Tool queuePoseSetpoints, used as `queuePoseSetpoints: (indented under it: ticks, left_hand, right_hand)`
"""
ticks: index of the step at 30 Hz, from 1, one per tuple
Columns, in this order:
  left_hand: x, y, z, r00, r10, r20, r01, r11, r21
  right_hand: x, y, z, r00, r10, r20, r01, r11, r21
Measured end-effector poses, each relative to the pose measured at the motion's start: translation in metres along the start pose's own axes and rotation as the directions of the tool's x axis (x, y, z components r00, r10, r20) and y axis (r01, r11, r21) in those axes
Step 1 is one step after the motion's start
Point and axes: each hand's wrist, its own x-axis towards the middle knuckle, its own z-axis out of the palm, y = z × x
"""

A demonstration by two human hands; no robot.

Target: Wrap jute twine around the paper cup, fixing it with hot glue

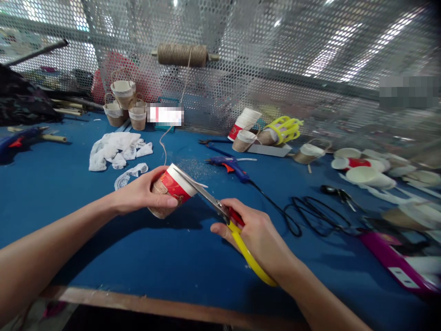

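Note:
My left hand (139, 195) is wrapped round a red and white paper cup (172, 188), held on its side above the blue table (62, 193). My right hand (257, 234) grips scissors (220, 209) with red and yellow handles. Their blades lie across the cup's white rim, one blade over the mouth.
A blue glue gun (229, 164) with a black cord (306, 216) lies behind the cup. White lace scraps (115, 149) sit at left, small twine-handled cup baskets (124, 103) at the back, a twine spool (182, 54) on the mesh wall, more cups (358, 168) and black scissors (339, 193) at right.

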Motion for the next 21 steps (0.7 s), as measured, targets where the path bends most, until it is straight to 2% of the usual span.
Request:
queuePoseSetpoints:
  ticks: [4, 9, 21]
  left_hand:
    - [0.000, -0.002, 0.000, 0.996, -0.061, 0.067, 0.066, 0.995, -0.076]
    - [-0.001, -0.004, 0.009, 0.997, -0.053, 0.063, 0.053, 0.999, -0.003]
    - [0.001, -0.011, 0.009, 0.997, -0.025, 0.076, 0.026, 1.000, -0.016]
  right_hand:
    - [0.001, 0.001, -0.001, 1.000, -0.003, 0.014, 0.003, 1.000, -0.013]
    - [0.004, -0.001, 0.000, 0.999, 0.008, 0.053, -0.006, 0.999, -0.039]
    - [0.002, 0.002, 0.006, 0.996, -0.060, -0.069, 0.057, 0.997, -0.044]
